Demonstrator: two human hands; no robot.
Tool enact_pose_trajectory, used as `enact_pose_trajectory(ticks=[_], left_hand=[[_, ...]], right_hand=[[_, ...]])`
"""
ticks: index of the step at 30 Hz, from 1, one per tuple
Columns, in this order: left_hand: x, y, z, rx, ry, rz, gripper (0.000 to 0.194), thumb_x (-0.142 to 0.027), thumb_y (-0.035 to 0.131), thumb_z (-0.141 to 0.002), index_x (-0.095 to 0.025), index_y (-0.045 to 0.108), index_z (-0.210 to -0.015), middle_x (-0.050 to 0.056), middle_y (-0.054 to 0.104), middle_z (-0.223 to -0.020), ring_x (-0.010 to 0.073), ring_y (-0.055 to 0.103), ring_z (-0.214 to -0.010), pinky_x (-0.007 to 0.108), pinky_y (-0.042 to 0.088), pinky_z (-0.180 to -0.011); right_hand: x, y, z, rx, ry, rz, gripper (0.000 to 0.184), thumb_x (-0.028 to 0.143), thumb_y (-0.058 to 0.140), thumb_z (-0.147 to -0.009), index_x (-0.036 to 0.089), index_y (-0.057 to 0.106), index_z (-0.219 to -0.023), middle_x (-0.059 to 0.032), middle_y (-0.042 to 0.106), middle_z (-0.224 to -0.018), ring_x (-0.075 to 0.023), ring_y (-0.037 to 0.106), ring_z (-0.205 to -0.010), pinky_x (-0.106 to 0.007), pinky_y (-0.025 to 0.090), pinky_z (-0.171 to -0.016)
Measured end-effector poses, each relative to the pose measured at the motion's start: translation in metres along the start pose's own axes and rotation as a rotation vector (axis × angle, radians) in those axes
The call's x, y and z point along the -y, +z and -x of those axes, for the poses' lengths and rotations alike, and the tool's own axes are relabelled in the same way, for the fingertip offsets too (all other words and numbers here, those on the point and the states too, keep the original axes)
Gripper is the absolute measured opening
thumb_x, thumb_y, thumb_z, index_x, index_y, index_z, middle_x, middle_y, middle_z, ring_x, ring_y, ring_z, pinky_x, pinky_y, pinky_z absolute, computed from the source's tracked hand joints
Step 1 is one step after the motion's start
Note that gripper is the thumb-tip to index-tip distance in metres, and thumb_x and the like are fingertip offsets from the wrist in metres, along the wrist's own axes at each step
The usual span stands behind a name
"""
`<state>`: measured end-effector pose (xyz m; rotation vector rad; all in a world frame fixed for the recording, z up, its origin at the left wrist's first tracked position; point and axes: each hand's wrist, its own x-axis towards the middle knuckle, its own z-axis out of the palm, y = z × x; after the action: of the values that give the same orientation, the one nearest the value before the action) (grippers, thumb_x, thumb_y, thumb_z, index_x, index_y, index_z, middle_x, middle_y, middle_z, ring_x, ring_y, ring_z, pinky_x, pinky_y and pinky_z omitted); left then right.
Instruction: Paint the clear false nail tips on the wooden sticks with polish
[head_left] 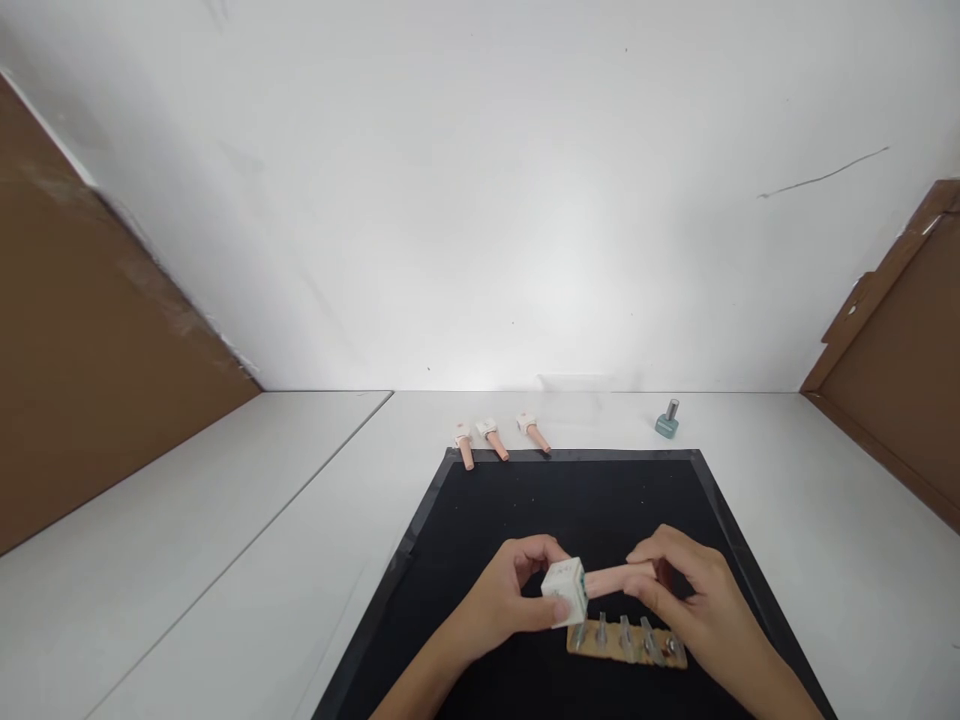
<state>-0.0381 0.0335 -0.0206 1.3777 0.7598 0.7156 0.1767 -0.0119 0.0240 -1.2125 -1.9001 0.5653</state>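
1. I have the left hand [499, 600] closed around a white block [564, 592], fingers parted only by the block's width, thumb on its near side.
2. I have the right hand [701, 595] pinching the outer end of a pink rod [611, 580], thumb and fingers nearly together on it.
3. The rod meets the block's right face, both held above the black mat [525, 500]; I can't tell how deep it goes in.
4. Just nearer me, right of the mat's middle, lies a tan strip [615, 652] bearing clear pieces [625, 632].
5. Along the mat's far edge, toward its far-left corner, I see three block-and-rod pieces [491, 435].
6. A teal bottle [666, 426] stands on the tabletop [360, 500], just beyond the mat's far-right corner.
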Motion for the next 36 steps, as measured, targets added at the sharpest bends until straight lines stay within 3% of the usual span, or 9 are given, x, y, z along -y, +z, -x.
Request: enact_pose_trajectory(ticks=[4,8,12,15,18,22,25,31,36], left_hand=[[0.0,-0.001,-0.001,-0.036,0.002,-0.013,0.045,-0.055,0.077,-0.056,-0.015,0.059,-0.068,-0.002,0.051,-0.063,0.0114,0.041,-0.059,0.025,0.032,-0.06],[-0.002,-0.001,-0.001,-0.035,0.002,-0.044,0.045,-0.054,0.077,-0.056,-0.015,0.059,-0.068,-0.002,0.052,-0.064,0.012,0.042,-0.061,0.026,0.033,-0.062],[-0.002,-0.001,-0.001,-0.044,-0.002,-0.04,0.046,-0.056,0.077,-0.056,-0.015,0.058,-0.067,-0.002,0.052,-0.064,0.0122,0.043,-0.061,0.026,0.034,-0.062],[-0.003,-0.001,-0.001,-0.053,-0.008,-0.056,0.047,-0.057,0.076,-0.055,-0.016,0.058,-0.067,-0.001,0.053,-0.063,0.0124,0.043,-0.06,0.026,0.034,-0.061],[-0.004,-0.002,-0.002,-0.056,-0.004,-0.075,0.047,-0.057,0.076,-0.055,-0.015,0.059,-0.066,-0.001,0.053,-0.063,0.0123,0.044,-0.06,0.025,0.034,-0.061],[-0.007,-0.003,-0.001,-0.078,-0.018,-0.07,0.044,-0.055,0.076,-0.056,-0.016,0.059,-0.066,-0.002,0.053,-0.061,0.0123,0.045,-0.059,0.026,0.036,-0.061],[-0.01,-0.004,-0.001,-0.143,-0.046,-0.118,0.037,-0.05,0.073,-0.06,-0.016,0.059,-0.068,-0.001,0.054,-0.063,0.0136,0.047,-0.061,0.027,0.037,-0.061],[-0.007,-0.008,-0.002,-0.388,-0.009,-0.571,0.019,-0.027,0.068,-0.066,-0.02,0.067,-0.084,0.002,0.061,-0.079,0.0199,0.053,-0.075,0.03,0.04,-0.069],[0.003,-0.01,-0.004,-0.408,-0.008,-0.645,0.022,-0.024,0.066,-0.068,-0.022,0.067,-0.09,0.004,0.062,-0.085,0.0223,0.056,-0.083,0.03,0.043,-0.072]], right_hand=[[-0.001,-0.003,0.003,0.065,0.042,-0.112,0.024,0.042,0.052,-0.09,0.022,0.062,-0.097,-0.0051,0.064,-0.083,-0.0142,0.054,-0.057,-0.023,0.046,-0.049],[0.0,-0.003,0.003,0.151,0.113,-0.104,0.026,0.038,0.045,-0.094,0.021,0.064,-0.087,-0.001,0.06,-0.066,-0.0143,0.055,-0.054,-0.022,0.043,-0.047],[0.003,-0.003,0.001,0.098,-0.015,-0.104,0.022,0.026,0.043,-0.094,0.021,0.061,-0.082,-0.0043,0.061,-0.079,-0.0154,0.058,-0.064,-0.024,0.046,-0.053],[0.005,-0.002,0.001,0.11,0.079,-0.108,0.012,0.028,0.051,-0.09,0.022,0.061,-0.093,-0.0041,0.063,-0.083,-0.0145,0.058,-0.059,-0.022,0.045,-0.046],[0.004,-0.002,0.001,0.112,0.125,-0.095,0.015,0.03,0.049,-0.092,0.022,0.062,-0.093,-0.0016,0.063,-0.072,-0.0152,0.06,-0.058,-0.022,0.047,-0.049],[-0.002,-0.007,0.0,-0.015,0.013,-0.143,0.024,0.029,0.044,-0.095,0.022,0.062,-0.081,-0.004,0.061,-0.078,-0.0156,0.059,-0.062,-0.025,0.05,-0.055],[-0.008,-0.012,0.002,-0.12,0.051,-0.236,0.022,0.036,0.048,-0.093,0.022,0.062,-0.083,-0.0029,0.058,-0.078,-0.0127,0.053,-0.053,-0.023,0.048,-0.046],[-0.014,-0.009,0.012,-0.23,0.145,-0.393,0.021,0.044,0.052,-0.092,0.026,0.062,-0.089,0.0022,0.053,-0.068,-0.0126,0.052,-0.054,-0.022,0.047,-0.049],[-0.013,-0.01,0.016,-0.283,0.152,-0.496,0.022,0.046,0.056,-0.089,0.025,0.064,-0.089,0.0023,0.054,-0.066,-0.0121,0.052,-0.051,-0.023,0.048,-0.049]])
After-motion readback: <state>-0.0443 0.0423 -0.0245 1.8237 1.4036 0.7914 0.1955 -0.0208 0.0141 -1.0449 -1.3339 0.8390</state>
